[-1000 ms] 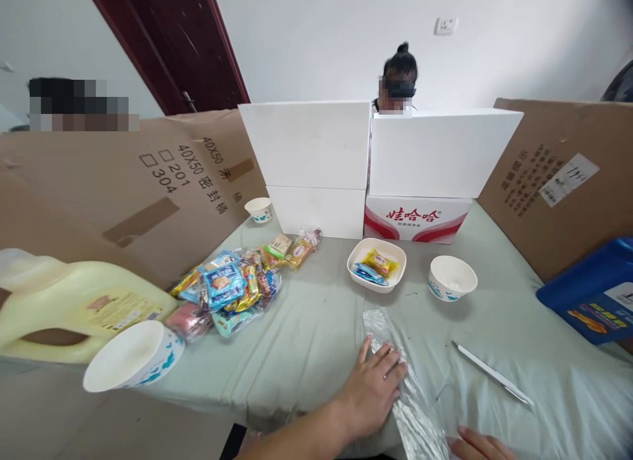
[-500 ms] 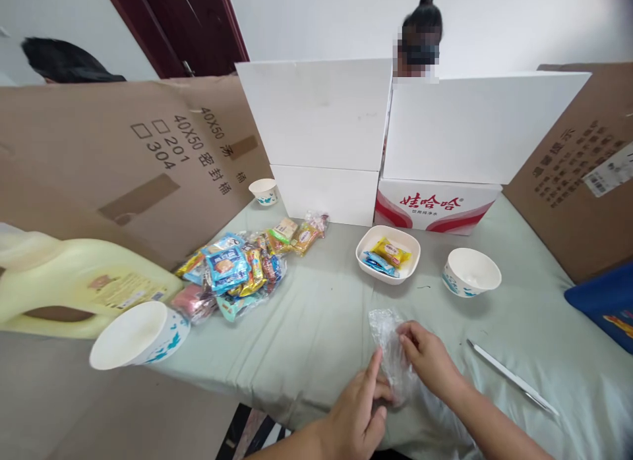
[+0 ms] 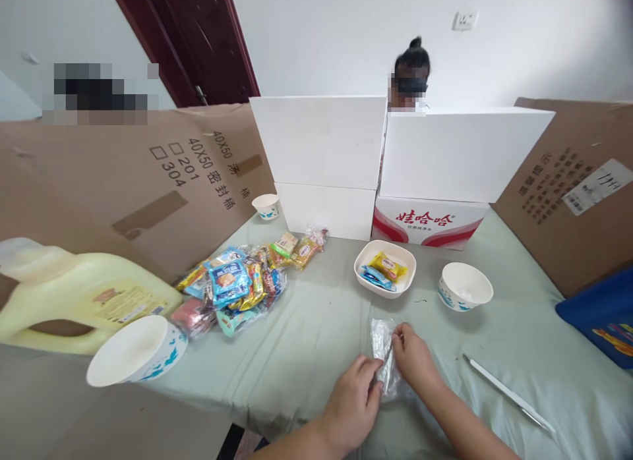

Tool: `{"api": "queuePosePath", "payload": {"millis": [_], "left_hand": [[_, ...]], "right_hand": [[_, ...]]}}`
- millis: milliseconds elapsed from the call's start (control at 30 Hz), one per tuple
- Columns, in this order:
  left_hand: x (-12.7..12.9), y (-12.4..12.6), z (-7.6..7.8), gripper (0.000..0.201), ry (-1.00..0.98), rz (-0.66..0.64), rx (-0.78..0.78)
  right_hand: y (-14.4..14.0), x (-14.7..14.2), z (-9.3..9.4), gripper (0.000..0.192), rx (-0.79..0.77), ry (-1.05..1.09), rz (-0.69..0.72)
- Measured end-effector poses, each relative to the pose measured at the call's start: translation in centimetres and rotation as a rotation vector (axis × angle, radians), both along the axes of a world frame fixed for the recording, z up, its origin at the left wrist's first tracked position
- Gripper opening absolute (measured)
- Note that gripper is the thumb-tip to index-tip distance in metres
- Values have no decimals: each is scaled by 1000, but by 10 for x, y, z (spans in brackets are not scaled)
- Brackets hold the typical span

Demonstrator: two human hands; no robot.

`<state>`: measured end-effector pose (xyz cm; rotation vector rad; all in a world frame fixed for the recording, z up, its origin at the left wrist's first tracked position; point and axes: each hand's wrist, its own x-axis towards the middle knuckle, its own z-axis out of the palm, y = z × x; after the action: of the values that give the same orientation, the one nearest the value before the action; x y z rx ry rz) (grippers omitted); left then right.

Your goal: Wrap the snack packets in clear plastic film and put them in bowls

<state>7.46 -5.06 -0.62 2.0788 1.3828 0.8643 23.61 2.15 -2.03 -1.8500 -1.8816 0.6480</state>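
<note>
A crumpled clear plastic bag [image 3: 383, 345] lies on the cloth-covered table near its front edge, between my two hands. My left hand [image 3: 352, 397] grips its left side with thumb and fingers bent together. On the other side, my right hand [image 3: 413, 354] pinches the upper right edge of the bag. Beyond them sits a cream square bowl [image 3: 363, 279] with a yellow-wrapped snack [image 3: 387, 267] and blue packets [image 3: 378, 279] inside. A white pen [image 3: 509, 392] lies to the right of my right hand.
Wrapped snacks [image 3: 237, 282] are heaped at the left, by a paper bowl [image 3: 128, 358] and a pale yellow jug [image 3: 74, 295] on its side. Another paper bowl [image 3: 465, 287] stands right. White boxes [image 3: 321, 143] and cardboard panels [image 3: 99, 183] wall the table; a person [image 3: 413, 71] is behind.
My left index finger, stretched out before, has bent in onto the bag. My right hand keeps its pinch. The whole view has tilted up slightly.
</note>
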Motion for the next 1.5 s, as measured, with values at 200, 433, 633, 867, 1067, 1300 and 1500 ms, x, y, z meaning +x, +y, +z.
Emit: {"api": "queuePosePath", "payload": {"millis": [200, 433, 633, 867, 1067, 1300, 1500], "left_hand": [[5, 56, -1, 19, 216, -183, 238], [2, 72, -16, 28, 344, -298, 280], [5, 63, -8, 42, 445, -289, 246], [-5, 81, -3, 50, 574, -140, 168], [9, 70, 3, 22, 495, -315, 311], [15, 61, -12, 39, 420, -405, 282], [6, 64, -18, 29, 240, -474, 281]], "right_hand": [[2, 0, 5, 14, -52, 39, 0], [-56, 21, -9, 48, -87, 261, 84], [-88, 35, 0, 32, 500, -246, 233], [-112, 32, -28, 86, 636, -548, 562], [-124, 25, -34, 79, 698, -584, 483], [-114, 39, -12, 49, 689, -502, 527], [-103, 46, -5, 19, 620, -211, 488]]}}
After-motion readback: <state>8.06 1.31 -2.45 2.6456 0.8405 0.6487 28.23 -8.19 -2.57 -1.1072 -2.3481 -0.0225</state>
